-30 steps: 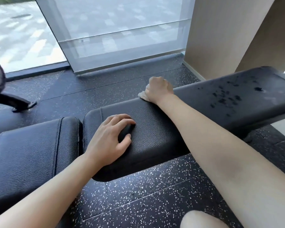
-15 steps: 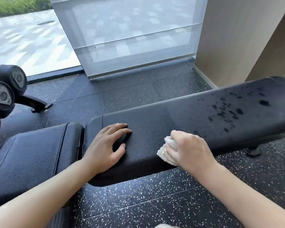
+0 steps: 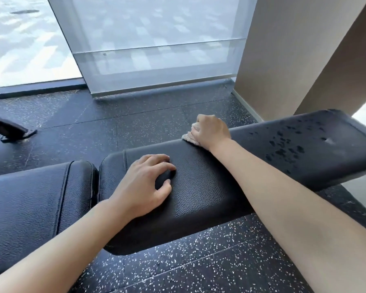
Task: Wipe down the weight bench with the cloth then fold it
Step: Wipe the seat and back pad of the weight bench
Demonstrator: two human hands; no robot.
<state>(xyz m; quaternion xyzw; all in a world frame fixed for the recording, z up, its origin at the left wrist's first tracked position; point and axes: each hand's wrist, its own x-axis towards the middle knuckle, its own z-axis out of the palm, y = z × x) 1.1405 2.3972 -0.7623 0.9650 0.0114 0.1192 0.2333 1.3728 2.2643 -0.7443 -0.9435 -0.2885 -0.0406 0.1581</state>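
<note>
Nearest the viewer, on the near end of the weight bench (image 3: 199, 193), the left hand (image 3: 145, 187) is laid with fingers loosely spread and bent on the black padding, grasping nothing and, it seems, used only as a brace. Left of that hand, across a narrow gap, the seat pad (image 3: 30, 199) is seen. Farther along the bench, at its far edge, the cloth (image 3: 189, 138) is bunched under the right hand (image 3: 211, 132), whose fingers are curled round it; only a pale corner is shown. Half a second ago the same cloth was held at the near edge of the bench, so one stroke across the width has just been completed. Right of the cloth, toward the raised end of the bench, dark droplets (image 3: 287, 144) are left on the padding, untouched. From this it is judged that wiping is partly done: the wet patch has yet to be covered, and folding has not been begun. Beyond the bench, speckled floor (image 3: 135, 123) and a glass panel (image 3: 152, 49) are seen.
</note>
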